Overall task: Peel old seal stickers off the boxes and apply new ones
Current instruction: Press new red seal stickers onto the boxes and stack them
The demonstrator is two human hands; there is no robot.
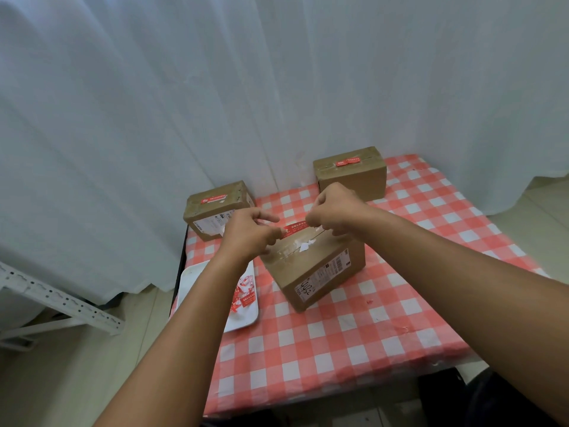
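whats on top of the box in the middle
On the middle box: clear tape, torn white sticker scraps, and a red sticker stretched between both hands. The hands cover the sticker's ends.

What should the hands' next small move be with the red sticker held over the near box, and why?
Probably lower the red sticker onto the top seam of the near box and press it flat. The left hand and right hand pinch its two ends, stretched just above the lid, where white scraps of an old seal remain. The two far boxes already carry red stickers.
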